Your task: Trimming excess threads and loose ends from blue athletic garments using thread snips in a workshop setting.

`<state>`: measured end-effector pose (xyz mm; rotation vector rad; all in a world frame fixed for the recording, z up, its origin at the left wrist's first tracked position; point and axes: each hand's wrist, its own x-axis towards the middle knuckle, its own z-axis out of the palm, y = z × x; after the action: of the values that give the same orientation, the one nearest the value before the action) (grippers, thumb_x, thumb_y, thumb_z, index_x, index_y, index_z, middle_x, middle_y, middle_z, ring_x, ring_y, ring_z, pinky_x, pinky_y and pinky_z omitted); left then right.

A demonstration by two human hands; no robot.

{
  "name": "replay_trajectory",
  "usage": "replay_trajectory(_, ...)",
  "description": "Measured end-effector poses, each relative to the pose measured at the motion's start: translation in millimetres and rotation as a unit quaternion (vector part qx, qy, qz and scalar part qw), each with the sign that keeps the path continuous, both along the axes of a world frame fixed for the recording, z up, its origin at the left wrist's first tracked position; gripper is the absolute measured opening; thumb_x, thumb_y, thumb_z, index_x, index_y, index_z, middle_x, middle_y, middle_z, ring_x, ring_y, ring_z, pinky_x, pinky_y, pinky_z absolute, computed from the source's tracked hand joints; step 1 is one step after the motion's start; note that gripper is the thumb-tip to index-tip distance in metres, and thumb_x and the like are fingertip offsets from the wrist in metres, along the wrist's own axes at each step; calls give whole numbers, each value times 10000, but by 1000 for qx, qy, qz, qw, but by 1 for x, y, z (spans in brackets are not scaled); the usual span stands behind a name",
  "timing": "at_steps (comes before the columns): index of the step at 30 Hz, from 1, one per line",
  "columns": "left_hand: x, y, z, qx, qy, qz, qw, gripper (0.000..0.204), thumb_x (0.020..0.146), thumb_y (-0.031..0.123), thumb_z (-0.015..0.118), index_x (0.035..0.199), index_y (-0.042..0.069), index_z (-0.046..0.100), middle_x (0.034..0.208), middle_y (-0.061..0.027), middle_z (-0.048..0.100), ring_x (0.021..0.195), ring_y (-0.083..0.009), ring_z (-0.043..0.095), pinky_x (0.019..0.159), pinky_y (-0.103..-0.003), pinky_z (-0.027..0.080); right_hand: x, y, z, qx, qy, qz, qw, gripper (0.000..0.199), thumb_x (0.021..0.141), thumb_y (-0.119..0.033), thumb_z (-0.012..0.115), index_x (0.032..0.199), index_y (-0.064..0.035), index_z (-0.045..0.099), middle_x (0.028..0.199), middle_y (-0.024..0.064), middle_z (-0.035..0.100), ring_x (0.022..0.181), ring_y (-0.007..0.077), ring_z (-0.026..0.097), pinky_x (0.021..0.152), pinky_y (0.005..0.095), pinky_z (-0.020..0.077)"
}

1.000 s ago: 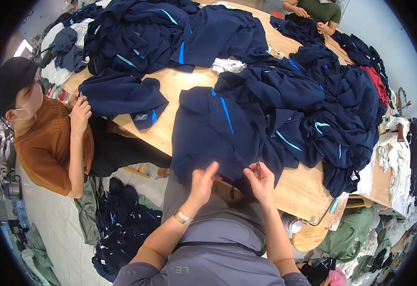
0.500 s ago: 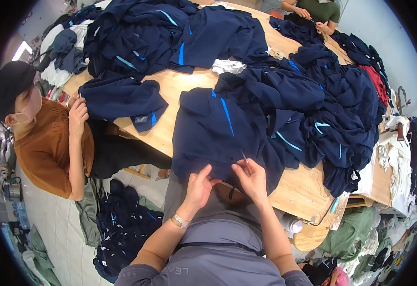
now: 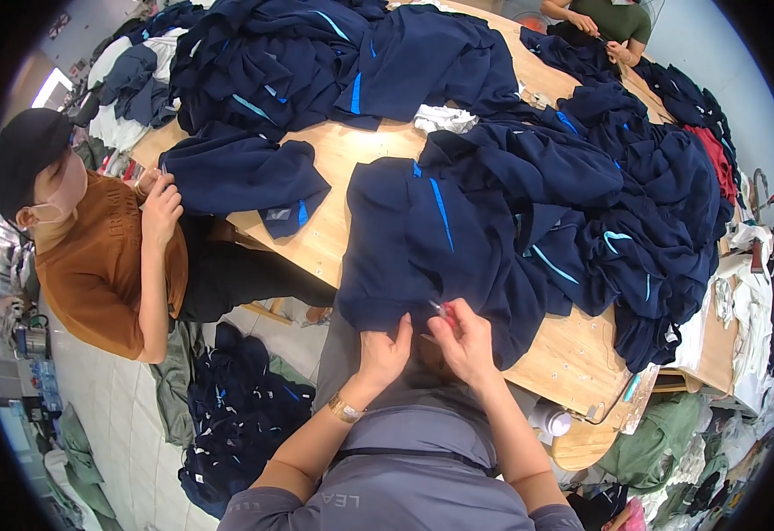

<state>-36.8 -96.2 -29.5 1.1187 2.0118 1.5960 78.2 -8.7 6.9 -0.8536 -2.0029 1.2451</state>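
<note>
The person wears a short-sleeved grey top, its sleeves ending above the elbows so that both forearms are bare. The fabric is plain and matte, a little darker at the shoulders near the lower edge of the head view, where pale lettering runs across the chest, upside down from this angle. A dark seam or band crosses the front of the clothing lower down the body. On the wrist of the left hand (image 3: pixel 384 352) sits a gold-coloured metal bracelet or watch band. The right hand (image 3: pixel 465 341) carries nothing visible: no ring, band or glove can be made out.
</note>
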Motion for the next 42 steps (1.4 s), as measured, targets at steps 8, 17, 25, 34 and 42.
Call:
replay_trajectory(8,1,0,9,9,125,-21,992,230,776,36,575,999,-22,572,959,-195,584,877,-366,553,775,-405,434,-28,0,4,-10,101,-13,995,128,762,-13,656,867,-18,584,660,-15,534,546,35,439,484,186,351)
replay_trajectory(17,-4,0,3,20,56,-9,998,189,774,23,564,955,-31,575,903,-181,596,814,-354,553,743,-369,440,-13,11,-4,-277,312,-132,899,168,915,-176,516,808,-48,500,491,-54,345,373,28,266,371,203,189)
replay_trajectory(25,-32,-56,-23,-205,-199,-26,958,335,825,203,617,1013,-70,566,942,-196,634,816,-208,640,681,-292,492,31,36,-17,-165,345,-291,877,186,920,-172,504,779,-128,391,518,-49,339,362,35,274,344,200,191)
replay_trajectory(34,-107,62,49,-151,-44,-183,970,245,851,207,582,998,12,606,895,-106,651,825,-142,613,737,-279,475,95,59,-25,-109,265,-417,862,146,869,-112,575,1000,-62,535,558,-88,356,420,-10,277,380,175,181)
replay_trajectory(42,-109,174,-20,-113,289,-44,950,179,756,168,655,894,54,635,853,-118,593,776,-297,599,681,-381,484,74,31,-15,-145,223,-344,901,146,882,-125,559,985,-21,550,521,-79,361,403,2,259,384,187,181)
